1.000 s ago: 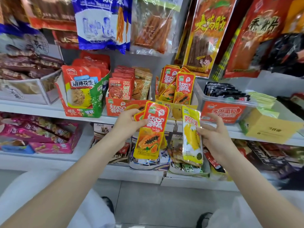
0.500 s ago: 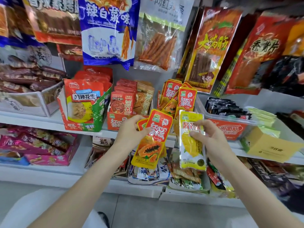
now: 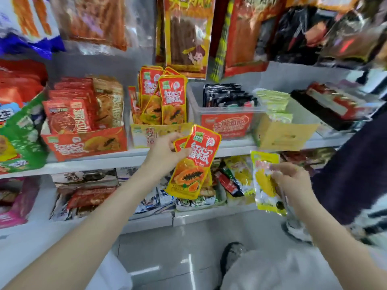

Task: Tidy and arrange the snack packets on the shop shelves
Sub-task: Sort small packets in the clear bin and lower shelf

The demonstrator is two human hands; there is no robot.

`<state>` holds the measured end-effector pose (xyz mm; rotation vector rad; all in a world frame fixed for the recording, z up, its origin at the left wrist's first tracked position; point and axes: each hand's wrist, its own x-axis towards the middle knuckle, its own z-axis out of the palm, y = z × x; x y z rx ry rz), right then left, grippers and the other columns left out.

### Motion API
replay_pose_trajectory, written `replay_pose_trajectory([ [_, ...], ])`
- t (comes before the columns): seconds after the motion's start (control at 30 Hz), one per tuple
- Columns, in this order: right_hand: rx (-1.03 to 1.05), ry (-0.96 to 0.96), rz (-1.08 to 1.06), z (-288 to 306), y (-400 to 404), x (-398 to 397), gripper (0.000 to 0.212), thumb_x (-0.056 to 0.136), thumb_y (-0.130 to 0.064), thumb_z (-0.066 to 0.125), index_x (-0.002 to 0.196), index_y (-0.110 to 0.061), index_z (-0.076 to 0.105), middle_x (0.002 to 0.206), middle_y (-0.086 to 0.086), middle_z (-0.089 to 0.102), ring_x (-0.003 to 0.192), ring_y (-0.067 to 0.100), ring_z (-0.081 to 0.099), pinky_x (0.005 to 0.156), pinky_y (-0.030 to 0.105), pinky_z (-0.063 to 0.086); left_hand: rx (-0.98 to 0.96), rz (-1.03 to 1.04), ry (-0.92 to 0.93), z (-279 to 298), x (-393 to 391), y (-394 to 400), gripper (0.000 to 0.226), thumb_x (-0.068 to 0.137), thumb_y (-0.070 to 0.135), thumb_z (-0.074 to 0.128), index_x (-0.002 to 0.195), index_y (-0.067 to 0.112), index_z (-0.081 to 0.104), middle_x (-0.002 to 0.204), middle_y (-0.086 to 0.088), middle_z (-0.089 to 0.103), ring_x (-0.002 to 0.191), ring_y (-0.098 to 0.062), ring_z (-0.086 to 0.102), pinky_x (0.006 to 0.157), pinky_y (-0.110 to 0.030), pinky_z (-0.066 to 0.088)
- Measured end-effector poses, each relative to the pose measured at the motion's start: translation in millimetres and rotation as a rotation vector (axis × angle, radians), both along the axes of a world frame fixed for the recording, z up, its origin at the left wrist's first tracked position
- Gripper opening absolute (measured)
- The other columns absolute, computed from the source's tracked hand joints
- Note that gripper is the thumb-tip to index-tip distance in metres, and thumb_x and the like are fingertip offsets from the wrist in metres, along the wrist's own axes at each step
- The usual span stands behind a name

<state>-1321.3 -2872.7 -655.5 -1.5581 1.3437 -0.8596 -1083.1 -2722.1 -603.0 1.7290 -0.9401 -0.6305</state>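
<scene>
My left hand [image 3: 165,152] pinches red-and-yellow papaya snack packets [image 3: 195,162] by their upper left edge, just below the front of the middle shelf [image 3: 100,160]. More of the same packets [image 3: 165,101] stand upright in a yellow display box [image 3: 155,132] right above that hand. To the right and lower, my right hand [image 3: 293,181] grips a yellow packet [image 3: 264,181] in front of the bottom shelf. The picture is blurred by motion.
A red box [image 3: 88,141] of red packets stands left of the yellow box. A clear tub [image 3: 226,120] of black packets and a yellow carton [image 3: 282,135] sit to its right. Large bags [image 3: 186,34] hang above. A person in dark clothing [image 3: 351,170] stands at the right edge.
The view has swung right and come closer to the shelves. My right hand has dropped lower and to the right with the yellow packet, away from the papaya packets in my left hand.
</scene>
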Motion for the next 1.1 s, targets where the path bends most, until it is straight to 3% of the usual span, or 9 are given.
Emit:
replay_pose_trajectory([
  [0.13, 0.164, 0.218, -0.012, -73.9, -16.6, -3.1, 0.027, 0.083, 0.01, 0.045, 0.097, 0.002, 0.066, 0.073, 0.009, 0.06, 0.063, 0.021, 0.051, 0.046, 0.015, 0.039, 0.03, -0.026, -0.026, -10.6, -14.6, -22.2, 0.013, 0.084, 0.015, 0.066, 0.089, 0.024, 0.058, 0.087, 0.007, 0.066, 0.08, -0.01, 0.062, 0.07, -0.021, 0.052],
  [0.3, -0.106, 0.387, 0.094, -90.2, -73.4, 41.0, 0.041, 0.081, 0.012, 0.04, 0.116, 0.001, 0.06, 0.113, 0.022, 0.06, 0.104, 0.035, 0.055, 0.077, 0.032, 0.038, -0.009, -0.004, -0.021, -17.2, -19.7, -37.7, 0.018, 0.084, 0.015, 0.065, 0.1, 0.019, 0.058, 0.078, 0.016, 0.061, 0.069, 0.006, 0.058, 0.058, -0.011, 0.05],
  [0.47, -0.192, 0.889, 0.301, -135.2, -74.1, 37.7, 0.05, 0.082, -0.006, 0.052, 0.131, -0.012, 0.047, 0.145, 0.022, 0.028, 0.134, 0.04, 0.022, 0.106, 0.042, 0.023, -0.007, 0.023, -0.004, -21.8, -17.7, -36.8, 0.019, 0.084, 0.015, 0.065, 0.101, 0.018, 0.057, 0.082, 0.012, 0.063, 0.074, 0.001, 0.061, 0.055, -0.01, 0.049],
  [0.6, -0.348, 0.435, 0.102, -105.8, -24.4, 23.4, 0.037, 0.084, 0.004, 0.051, 0.12, -0.002, 0.056, 0.132, 0.02, 0.043, 0.122, 0.035, 0.042, 0.096, 0.026, 0.033, 0.01, 0.01, 0.073, -21.4, -12.9, -32.0, 0.018, 0.085, 0.013, 0.064, 0.101, 0.018, 0.058, 0.082, 0.005, 0.067, 0.072, -0.007, 0.066, 0.053, -0.015, 0.05],
  [0.7, -0.271, 0.002, 0.278, -47.9, 20.5, 32.9, 0.021, 0.088, -0.011, 0.059, 0.109, -0.013, 0.059, 0.107, 0.0, 0.061, 0.097, 0.005, 0.059, 0.075, 0.004, 0.041, 0.034, -0.004, 0.137, -18.7, -6.0, -20.4, 0.021, 0.084, 0.012, 0.064, 0.103, 0.017, 0.058, 0.078, 0.003, 0.068, 0.054, -0.001, 0.063, 0.042, -0.009, 0.043],
  [0.77, -0.113, -0.161, 0.488, -10.4, 43.4, 52.7, 0.041, 0.08, -0.031, 0.065, 0.117, -0.02, 0.05, 0.11, -0.01, 0.059, 0.099, -0.004, 0.056, 0.08, 0.008, 0.045, 0.028, -0.006, 0.196, -15.8, -1.4, -11.0, 0.022, 0.082, 0.014, 0.067, 0.102, 0.02, 0.059, 0.076, 0.001, 0.069, 0.052, 0.0, 0.063, 0.044, -0.01, 0.044],
  [0.87, -0.07, -0.113, 0.586, 17.5, 62.0, 87.1, 0.061, 0.07, -0.042, 0.071, 0.122, -0.023, 0.045, 0.116, -0.009, 0.059, 0.105, 0.008, 0.058, 0.089, 0.03, 0.049, 0.012, -0.046, 0.265, -9.3, 5.5, -0.7, 0.018, 0.081, 0.017, 0.068, 0.097, 0.023, 0.063, 0.081, 0.001, 0.074, 0.069, -0.009, 0.069, 0.059, -0.018, 0.053],
  [1.0, -0.148, -0.098, 0.448, 32.2, 69.5, 111.0, 0.031, 0.081, -0.019, 0.069, 0.108, -0.021, 0.054, 0.106, -0.002, 0.066, 0.099, 0.013, 0.061, 0.091, 0.041, 0.05, -0.043, 0.013, 0.203, -3.9, 19.5, 12.1, 0.024, 0.086, 0.021, 0.063, 0.108, 0.012, 0.062, 0.078, 0.004, 0.072, 0.064, -0.006, 0.062, 0.072, -0.028, 0.052],
  [1.1, -0.149, -0.124, 0.499, 45.0, 64.9, 110.3, 0.029, 0.086, -0.011, 0.062, 0.111, -0.022, 0.052, 0.109, -0.003, 0.065, 0.103, 0.012, 0.06, 0.095, 0.041, 0.048, -0.116, 0.04, 0.108, 5.2, 31.6, 21.3, 0.015, 0.09, 0.017, 0.057, 0.103, 0.012, 0.063, 0.08, 0.001, 0.071, 0.065, -0.006, 0.062, 0.068, -0.024, 0.052],
])
